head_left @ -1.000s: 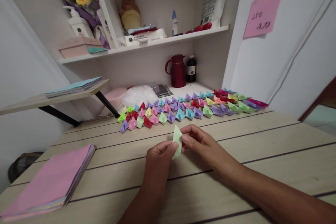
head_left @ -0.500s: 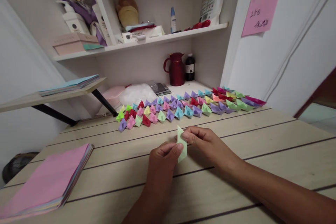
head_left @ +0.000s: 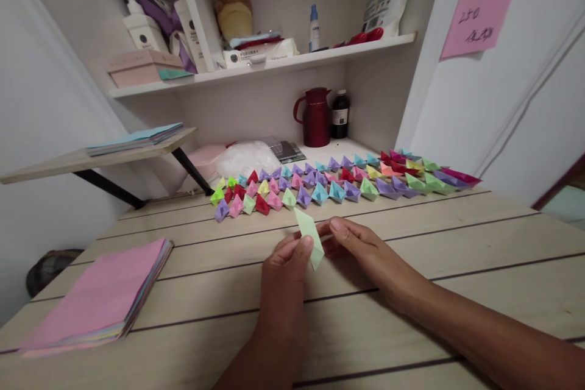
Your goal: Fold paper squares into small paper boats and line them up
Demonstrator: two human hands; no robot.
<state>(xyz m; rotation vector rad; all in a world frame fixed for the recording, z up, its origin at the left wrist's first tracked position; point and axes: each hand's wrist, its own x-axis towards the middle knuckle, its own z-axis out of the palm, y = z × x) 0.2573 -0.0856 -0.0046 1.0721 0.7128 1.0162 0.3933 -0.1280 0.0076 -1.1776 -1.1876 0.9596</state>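
Observation:
A pale green folded paper piece (head_left: 309,234), diamond-shaped, is held just above the wooden table (head_left: 457,244). My left hand (head_left: 286,271) pinches its lower left side with thumb and fingers. My right hand (head_left: 361,244) pinches its right edge, fingers curled. Behind the hands, rows of several small folded paper boats (head_left: 329,186) in many colours line the table's far edge. A stack of coloured paper sheets (head_left: 98,298), pink on top, lies at the front left.
A red jug (head_left: 316,117) and a dark bottle (head_left: 340,114) stand in the alcove behind the boats. A side shelf (head_left: 91,158) with paper juts out at the left. A pink note (head_left: 478,15) is stuck on the right wall. Upper shelf holds bottles and boxes.
The green piece has tilted, its top leaning left, and both hands have shifted slightly on it. The camera view moved a little to the left and down.

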